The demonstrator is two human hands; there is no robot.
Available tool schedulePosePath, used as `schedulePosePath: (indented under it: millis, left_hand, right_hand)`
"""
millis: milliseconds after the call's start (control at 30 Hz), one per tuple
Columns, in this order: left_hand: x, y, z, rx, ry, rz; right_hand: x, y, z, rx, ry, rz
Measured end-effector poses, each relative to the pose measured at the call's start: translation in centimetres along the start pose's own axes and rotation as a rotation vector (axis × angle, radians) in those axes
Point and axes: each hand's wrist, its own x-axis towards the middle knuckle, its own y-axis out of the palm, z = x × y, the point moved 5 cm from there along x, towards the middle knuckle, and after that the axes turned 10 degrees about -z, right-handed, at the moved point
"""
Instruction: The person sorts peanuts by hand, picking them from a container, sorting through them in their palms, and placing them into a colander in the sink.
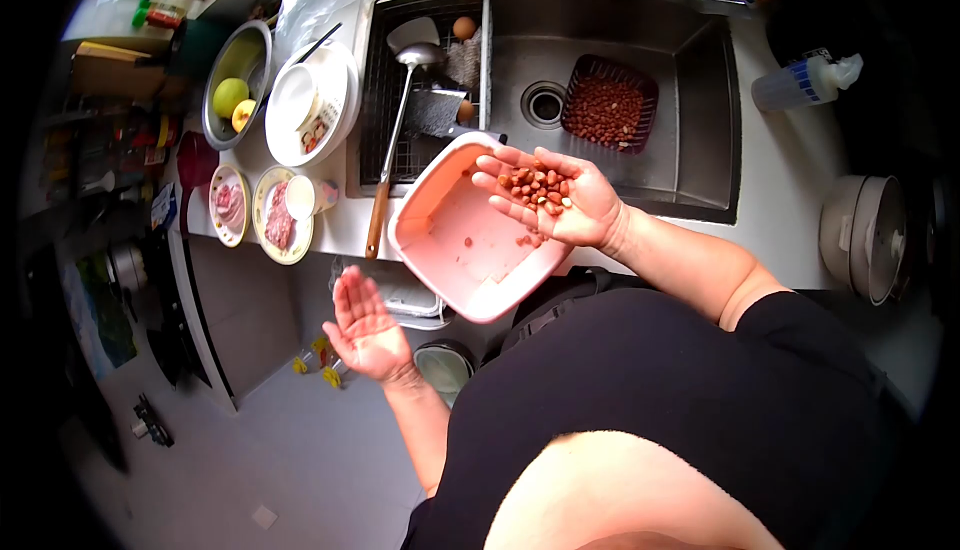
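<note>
My right hand is palm up over the near right side of a pink basin, cupping a small pile of red-skinned peanuts. A few more peanuts and bits of skin lie in the basin, which rests at the counter's front edge. My left hand is empty, palm up with fingers stretched out, lower left of the basin and apart from it. Beyond, in the sink, a dark plastic basket holds many red-skinned peanuts.
A steel sink has a drying rack at its left with a ladle, a cleaver and eggs. Left are a metal bowl of fruit, stacked white bowls and two plates of raw meat. A pot stands right.
</note>
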Motion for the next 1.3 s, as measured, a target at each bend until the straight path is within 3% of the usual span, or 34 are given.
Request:
schedulePosePath:
  millis: [33, 100, 200, 300, 367, 433, 567, 667, 733, 767, 900, 967, 1067, 1100, 1167, 1200, 1300]
  left_hand:
    - [-0.2, -2.8, -0.2, 0.087, 0.026, -0.114]
    - [-0.8, -6.7, 0.2, 0.239, 0.032, -0.559]
    - [-0.5, -10.2, 2.0, 0.492, -0.071, -0.619]
    - [-0.5, -9.5, 2.9, 0.644, -0.095, -0.667]
    - [-0.4, -10.0, 3.6, 0.695, -0.100, -0.728]
    - [-0.4, -10.8, 4.1, 0.685, -0.055, -0.788]
    - [-0.9, -7.5, 3.6, 0.810, 0.035, -0.774]
    - [-1.7, -4.1, 3.6, 1.059, 0.059, -0.665]
    - [-2.4, -2.7, 4.5, 1.030, 0.122, -0.581]
    - [-2.8, -1.7, 5.0, 1.003, 0.184, -0.489]
    - [-3.7, -1.0, 8.0, 0.866, 0.029, -0.373]
    - [-4.2, -1.4, 9.6, 0.807, -0.009, -0.351]
    - [-5.0, -1.2, 10.1, 0.961, -0.118, -0.340]
    - [-5.4, -2.1, 10.7, 1.044, -0.132, -0.360]
    - [-5.6, -2.4, 11.1, 1.006, -0.140, -0.373]
    - [-5.5, -2.4, 11.1, 1.001, -0.138, -0.380]
    - [-5.3, -0.3, 10.1, 0.985, -0.095, -0.310]
  right_hand:
    - [-0.4, 0.0, 0.8, 0.014, -0.017, 0.023]
    - [-1.1, -0.8, 2.7, 0.028, -0.096, 0.013]
    - [-1.8, -2.9, 6.8, -0.071, -0.289, 0.030]
    - [-2.6, -5.6, 11.7, -0.101, -0.416, 0.056]
    - [-2.9, -8.2, 14.9, 0.010, -0.432, -0.007]
    - [-3.1, -11.2, 17.9, 0.014, -0.592, -0.344]
    - [-2.5, -16.5, 22.3, 0.005, -0.727, -0.752]
    - [-2.8, -13.9, 21.4, -0.135, -0.657, -0.764]
    - [-3.2, -12.6, 20.0, -0.233, -0.634, -1.024]
    - [-3.0, -12.7, 19.4, -0.241, -0.626, -1.025]
    - [-2.2, -7.6, 16.0, -0.902, -0.887, -0.805]
    - [-1.5, -3.5, 12.8, -1.274, -1.053, -0.576]
    - [-0.9, 3.2, 5.7, -1.744, -1.012, -0.155]
    - [-0.3, 4.3, 3.7, -1.945, -0.955, -0.034]
    - [2.2, 3.5, 0.8, -2.309, -1.109, 0.214]
    - [3.5, 2.5, -0.1, -2.509, -0.991, 0.146]
    - [7.1, 0.9, -1.7, -2.964, -0.920, 0.132]
